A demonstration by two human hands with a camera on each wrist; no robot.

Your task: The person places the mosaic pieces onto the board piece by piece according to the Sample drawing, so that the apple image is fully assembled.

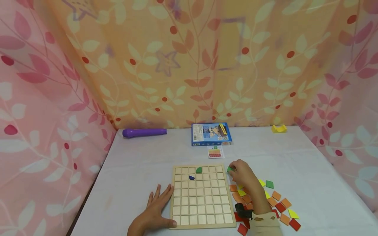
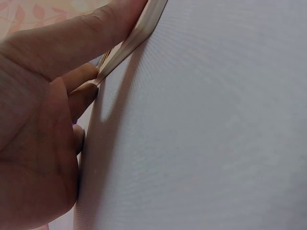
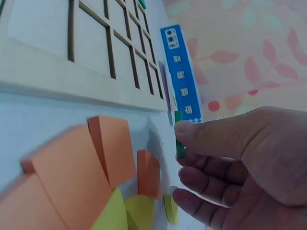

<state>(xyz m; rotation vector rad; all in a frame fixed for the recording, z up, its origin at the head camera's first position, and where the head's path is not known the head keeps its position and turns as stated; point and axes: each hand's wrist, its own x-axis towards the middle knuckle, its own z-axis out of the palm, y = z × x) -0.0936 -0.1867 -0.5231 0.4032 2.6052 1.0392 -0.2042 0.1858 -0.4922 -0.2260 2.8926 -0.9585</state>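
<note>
The right hand (image 1: pixel 242 173) is pinching a small green tile (image 1: pixel 229 169) between thumb and curled fingers (image 3: pixel 201 179), holding it just off the top right corner of the wooden grid board (image 1: pixel 201 196). Below that wrist, a loose spread of orange, yellow, red and green tiles (image 1: pixel 277 203) is lying on the table (image 1: pixel 141 157); in the right wrist view the nearest orange tiles (image 3: pixel 86 167) are lying just beyond the fingertips, with the board's rim past them.

The left hand (image 1: pixel 156 209) is resting flat on the table with its fingers straight and slightly spread, gripping nothing; its thumb is pressing against the board's lower left edge (image 2: pixel 136 33).

Inside the board, a green piece (image 1: pixel 199 169) and a dark blue piece (image 1: pixel 191 177) are sitting in cells well beyond the left fingertips. Beyond the right fingers, a small pattern card (image 1: pixel 216 152) is lying near a blue box (image 1: pixel 210 133). A purple torch-like cylinder (image 1: pixel 144 132) and a yellow block (image 1: pixel 279 128) are lying far off at the table's back edge.
</note>
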